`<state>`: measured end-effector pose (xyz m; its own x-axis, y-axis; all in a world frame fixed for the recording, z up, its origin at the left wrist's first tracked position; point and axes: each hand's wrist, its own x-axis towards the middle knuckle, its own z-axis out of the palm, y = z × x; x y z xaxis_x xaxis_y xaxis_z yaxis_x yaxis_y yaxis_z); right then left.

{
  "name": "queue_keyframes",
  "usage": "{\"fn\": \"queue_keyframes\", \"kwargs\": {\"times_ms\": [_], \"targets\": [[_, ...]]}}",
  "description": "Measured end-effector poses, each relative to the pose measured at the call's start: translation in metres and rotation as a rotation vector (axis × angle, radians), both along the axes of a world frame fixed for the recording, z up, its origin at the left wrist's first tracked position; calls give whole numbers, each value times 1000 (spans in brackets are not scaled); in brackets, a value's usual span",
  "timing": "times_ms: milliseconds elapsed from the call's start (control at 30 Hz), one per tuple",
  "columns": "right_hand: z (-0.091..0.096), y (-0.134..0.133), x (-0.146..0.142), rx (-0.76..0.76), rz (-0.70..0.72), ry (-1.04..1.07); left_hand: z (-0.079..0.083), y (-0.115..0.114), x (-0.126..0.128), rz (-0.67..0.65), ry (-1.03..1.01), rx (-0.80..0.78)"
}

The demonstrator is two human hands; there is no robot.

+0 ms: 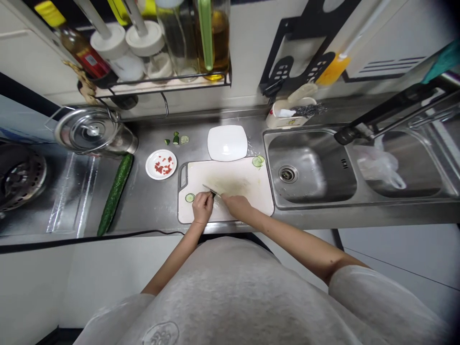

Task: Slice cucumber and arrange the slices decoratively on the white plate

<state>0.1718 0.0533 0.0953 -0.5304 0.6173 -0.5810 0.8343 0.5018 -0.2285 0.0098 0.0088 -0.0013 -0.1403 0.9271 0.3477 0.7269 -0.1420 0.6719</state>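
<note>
On the white cutting board (pixel 233 175), my right hand (pixel 237 206) is closed around the handle of a knife (pixel 208 187), whose blade points to the left. My left hand (pixel 202 208) has its fingers curled together at the blade, pinching a small dark piece that looks like cucumber; most of it is hidden. One cucumber slice (pixel 189 197) lies just left of that hand. Several more cucumber slices (pixel 258 161) rest at the board's far right corner. A wet greenish smear marks the middle of the board.
Behind the board is a white square plate (pixel 227 143). To the left are a small plate (pixel 148 165) of chopped red pieces, cucumber ends (pixel 176 139) and a whole cucumber (pixel 115 194). A steel sink (pixel 312 167) adjoins the right. Above hangs a rack (pixel 172 81) of bottles and jars.
</note>
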Motion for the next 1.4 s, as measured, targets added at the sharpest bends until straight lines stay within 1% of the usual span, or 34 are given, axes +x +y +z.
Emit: {"fn": "queue_keyframes", "kwargs": {"times_ms": [233, 400, 500, 567, 600, 633, 667, 733, 800, 867, 933, 1000, 1067, 1133, 1300, 1400], "targets": [[3, 0, 14, 32, -13, -3, 8, 1, 0, 30, -31, -46], [5, -3, 32, 112, -76, -31, 17, -2, 0, 88, -88, -125], [4, -6, 44, 182, -99, -44, 27, 1, 0, 190, -131, -144], [2, -9, 51, 232, -91, -34, 37, 10, -1, 250, -184, -143], [1, -10, 54, 259, -80, -25, 43, 16, -1, 259, -217, -151], [1, -12, 57, 286, -66, -16, 49, 23, -2, 245, -246, -173], [0, -13, 59, 313, -50, -7, 54, 31, -3, 202, -262, -214], [0, -13, 64, 370, -21, 9, 65, 46, -5, 63, -266, -339], [0, -13, 68, 430, 10, 29, 72, 59, -6, -75, -232, -506], [1, -11, 71, 491, 42, 55, 75, 67, -7, -202, -210, -688], [1, -9, 74, 544, 75, 79, 75, 72, -7, -318, -221, -837], [1, -8, 76, 578, 101, 91, 75, 76, -5, -401, -242, -916], [2, -7, 77, 591, 117, 88, 73, 78, -2, -427, -255, -930], [3, -6, 77, 587, 113, 69, 71, 80, 1, -394, -256, -911], [8, -8, 81, 525, 46, 17, 65, 87, 4, -157, -167, -796], [12, -13, 86, 481, -8, 6, 60, 89, 4, -72, -91, -752]]}}
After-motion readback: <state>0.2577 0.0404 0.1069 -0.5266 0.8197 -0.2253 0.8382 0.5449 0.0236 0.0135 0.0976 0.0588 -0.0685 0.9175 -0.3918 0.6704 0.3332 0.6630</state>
